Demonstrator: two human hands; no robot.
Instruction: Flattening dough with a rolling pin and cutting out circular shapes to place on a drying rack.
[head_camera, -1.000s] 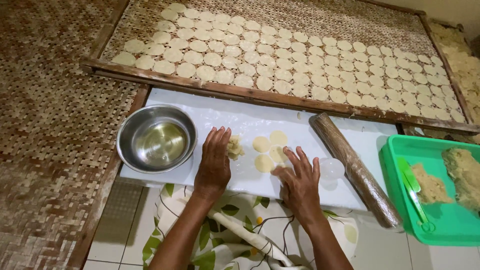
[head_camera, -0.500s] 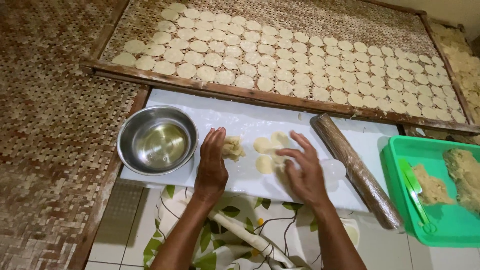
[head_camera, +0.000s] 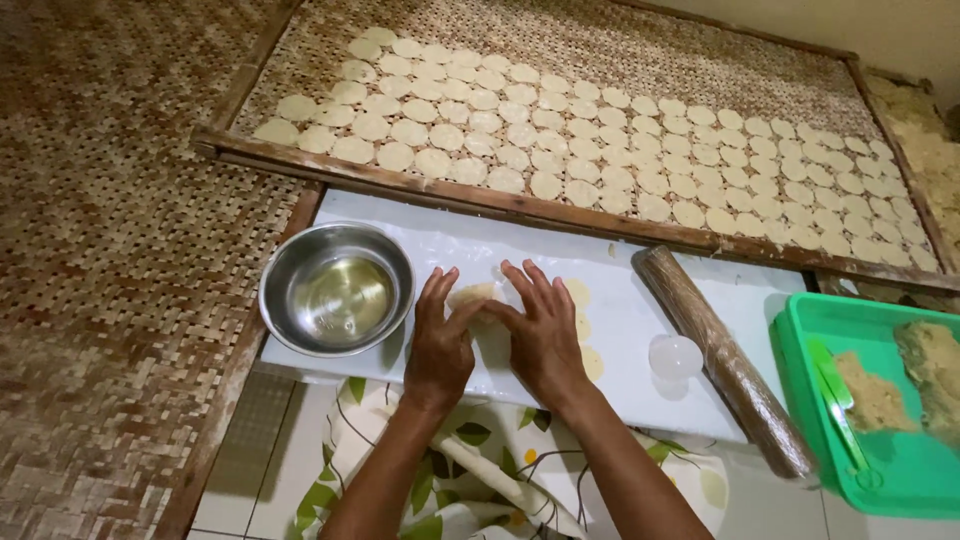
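**Hands Close on a Lump of Dough**

On the white rectangular board (head_camera: 640, 300) we see the left hand (head_camera: 440, 345) and right hand (head_camera: 545, 330) meet, fingers (head_camera: 520, 285) pressed together around a pale lump of dough (head_camera: 475, 295), pinching it from both sides, apparently to shape it. Flat pale dough discs (head_camera: 580, 295) lie just beside the right hand. A round steel bowl of clear liquid (head_camera: 337, 290) sits at the left, within easy reach. A brown wooden rolling pin (head_camera: 720, 360) rests diagonally at the right, near a green plastic tray (head_camera: 880, 470). Beyond, a woven bamboo rack (head_camera: 600, 40) carries rows of discs, spaced apart, likely for drying.
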